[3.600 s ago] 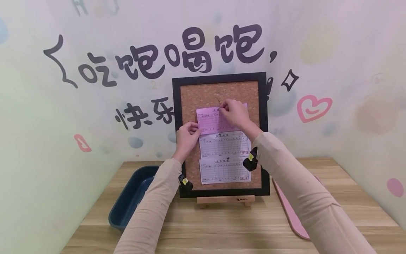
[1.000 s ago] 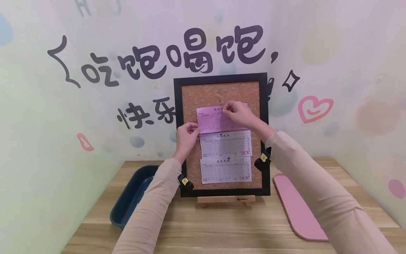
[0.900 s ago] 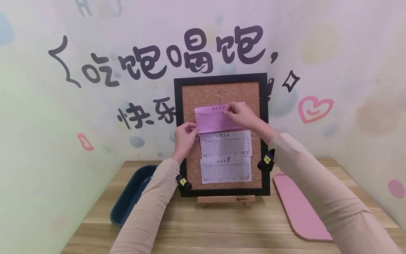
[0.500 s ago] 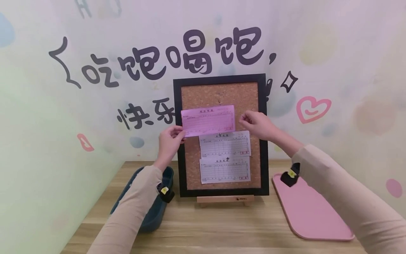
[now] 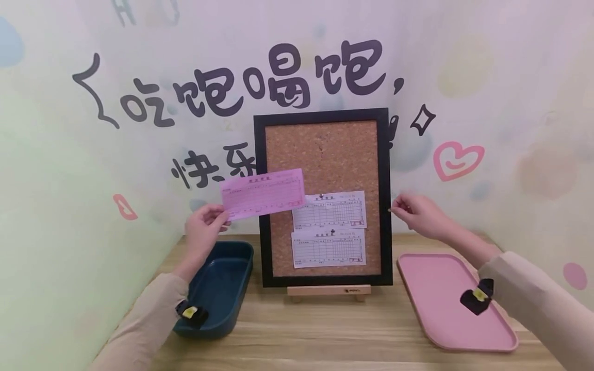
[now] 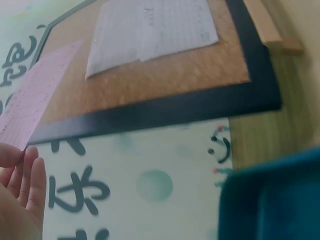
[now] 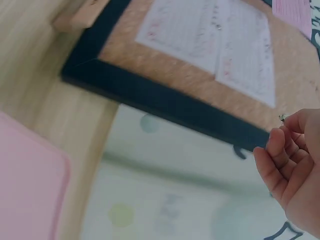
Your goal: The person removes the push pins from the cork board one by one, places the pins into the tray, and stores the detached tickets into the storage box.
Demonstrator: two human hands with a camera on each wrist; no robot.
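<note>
My left hand (image 5: pixel 204 229) pinches the lower left corner of a pink receipt slip (image 5: pixel 262 193), held in front of the left side of a black-framed corkboard (image 5: pixel 320 154). Right of the board's frame, my right hand (image 5: pixel 422 214) pinches a small shiny push pin (image 7: pixel 282 118) between thumb and finger. Two white receipt slips, an upper one (image 5: pixel 329 212) and a lower one (image 5: pixel 329 251), hang on the cork, each with a pin at its top edge. The pink slip's right end overlaps the upper white slip in the head view.
The board leans on a wooden easel (image 5: pixel 329 291) standing on the wood-grain table (image 5: pixel 334 330). A dark blue bin (image 5: pixel 223 288) stands at left, below my left hand. A pink tray (image 5: pixel 445 299) lies at right, under my right wrist. Behind is a wall (image 5: pixel 510 77) with printed lettering.
The pink slip has come off the cork and moved left and down with my left hand. My right hand has moved right and down, away from the board, with the push pin.
</note>
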